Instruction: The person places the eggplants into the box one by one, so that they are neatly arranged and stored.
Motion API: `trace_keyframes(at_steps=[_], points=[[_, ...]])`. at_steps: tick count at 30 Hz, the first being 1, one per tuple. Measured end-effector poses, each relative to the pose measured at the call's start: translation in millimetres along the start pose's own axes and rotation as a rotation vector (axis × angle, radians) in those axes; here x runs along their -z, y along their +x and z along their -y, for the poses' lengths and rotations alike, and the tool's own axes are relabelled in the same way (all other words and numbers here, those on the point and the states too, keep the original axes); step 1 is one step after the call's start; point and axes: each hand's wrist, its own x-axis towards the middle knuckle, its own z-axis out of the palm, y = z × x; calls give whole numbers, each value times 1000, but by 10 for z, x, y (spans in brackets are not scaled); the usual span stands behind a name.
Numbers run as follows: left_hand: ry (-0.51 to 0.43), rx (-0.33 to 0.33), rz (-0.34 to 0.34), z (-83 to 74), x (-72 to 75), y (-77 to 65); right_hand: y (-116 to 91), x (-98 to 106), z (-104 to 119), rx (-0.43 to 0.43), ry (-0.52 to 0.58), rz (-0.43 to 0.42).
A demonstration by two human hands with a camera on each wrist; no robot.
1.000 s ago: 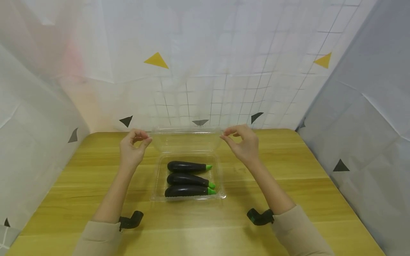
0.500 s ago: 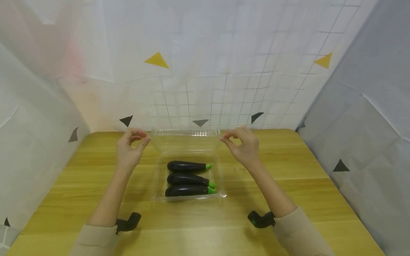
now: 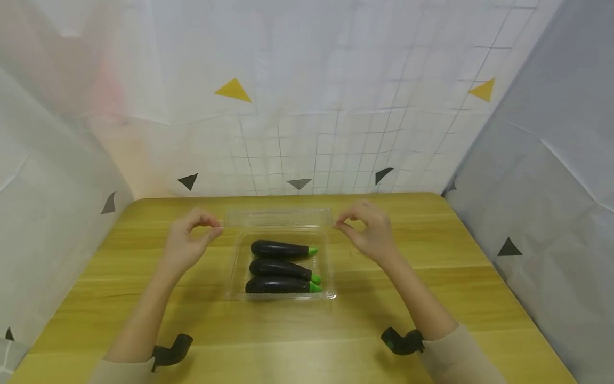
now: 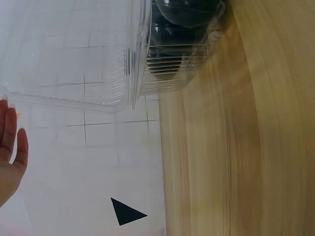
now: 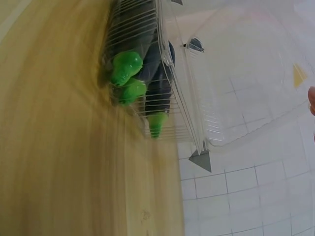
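Observation:
A clear plastic clamshell box point(image 3: 283, 297) lies on the table with its hinged lid point(image 3: 278, 217) raised along the back edge. Inside it, three dark eggplants with green stem ends lie side by side: the back one point(image 3: 277, 248), the middle one point(image 3: 278, 269) and the front one point(image 3: 276, 285). My left hand point(image 3: 188, 240) pinches the lid's left corner between thumb and fingers. At the opposite corner my right hand point(image 3: 369, 233) pinches the lid likewise. In the left wrist view the lid point(image 4: 59, 59) stands up from the box; only some fingers point(image 4: 10, 132) show at the frame's edge.
The wooden table point(image 3: 431, 277) extends around the box. White sheeting point(image 3: 307, 69) with yellow and black triangles and grid lines rises behind and at both sides. A black wrist-worn fitting sits on each forearm, the left one point(image 3: 174, 350) and the right one point(image 3: 403, 341).
Both hands have come lower and nearer, elbows further apart, and the lid between them has swung forward, showing as a narrower strip. The box and eggplants have stayed in place.

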Motion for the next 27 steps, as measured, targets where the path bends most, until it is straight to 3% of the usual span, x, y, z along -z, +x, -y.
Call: trace_keyframes(at_steps=[8,13,19,27], points=[[113,-106,61,-22,24,-146,-127,16,34,17,47,45],[161,-119,103,-7,4,-323,-274,36,84,2,112,108],[155,-169,121,58,-62,-494,-465,34,115,-22,106,155],[187,-160,143,114,-128,-674,-692,-18,137,-62,127,196]])
